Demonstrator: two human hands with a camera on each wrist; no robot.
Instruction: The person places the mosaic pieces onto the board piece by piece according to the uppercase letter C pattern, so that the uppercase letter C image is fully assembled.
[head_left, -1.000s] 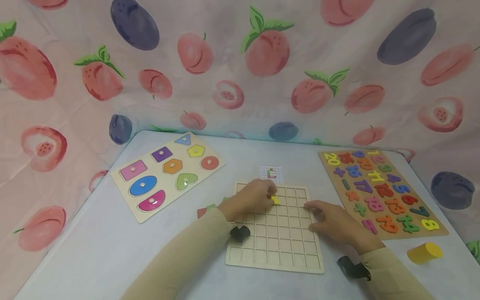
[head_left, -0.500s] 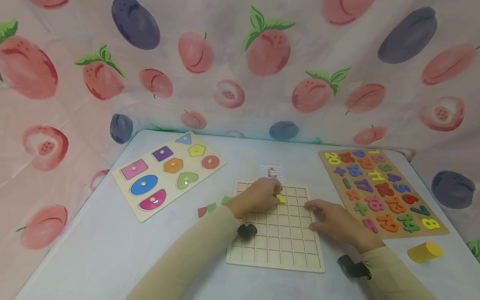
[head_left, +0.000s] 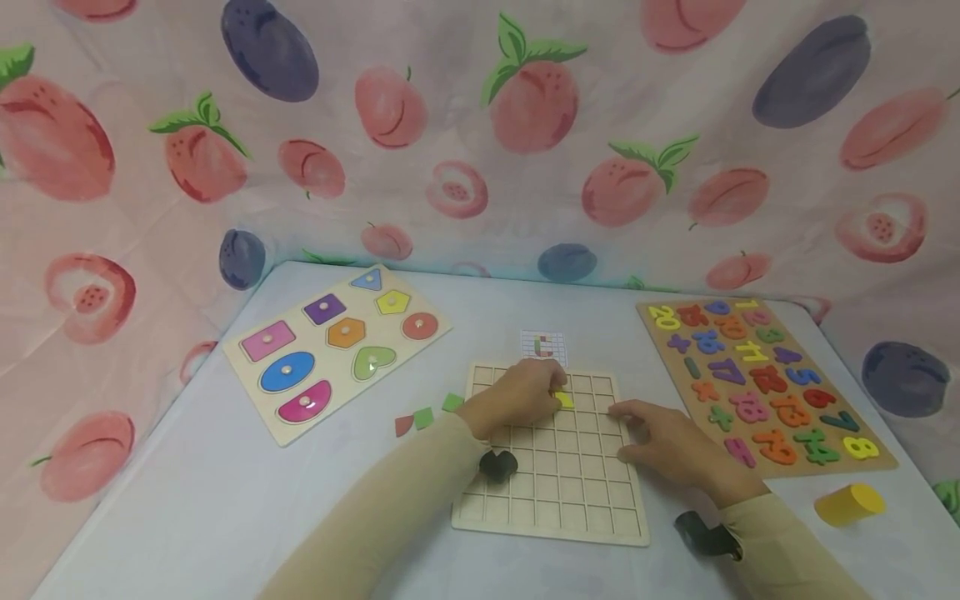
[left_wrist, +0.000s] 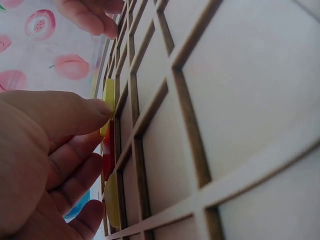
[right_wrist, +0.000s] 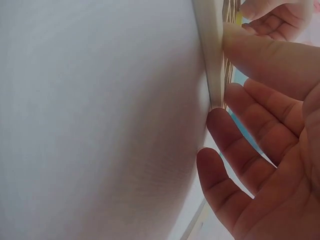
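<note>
In the head view my left hand (head_left: pixel 525 392) is over the upper part of a wooden grid board (head_left: pixel 551 527). Its thumb and fingers pinch a small flat yellow tile (head_left: pixel 564 401) at one of the grid squares. The left wrist view shows that yellow tile (left_wrist: pixel 108 95) at the thumb tip, with a red tile (left_wrist: pixel 108 155) and a yellow-green tile (left_wrist: pixel 112 200) sitting in the grid beside it, under the fingers. My right hand (head_left: pixel 671 442) touches the board's right edge, thumb on the rim (right_wrist: pixel 215 60) and fingers loosely spread along the side.
Left of the board lie a red quarter-round tile (head_left: pixel 404 426) and green tiles (head_left: pixel 423 417). A small pattern card (head_left: pixel 543 343) lies behind it. A shape puzzle (head_left: pixel 337 350) is at left, a number puzzle (head_left: pixel 765 383) and yellow cylinder (head_left: pixel 850 506) at right.
My left hand has shifted a little to the right along the board, bringing the yellow tile with it. The right hand stays in place at the board's edge.
</note>
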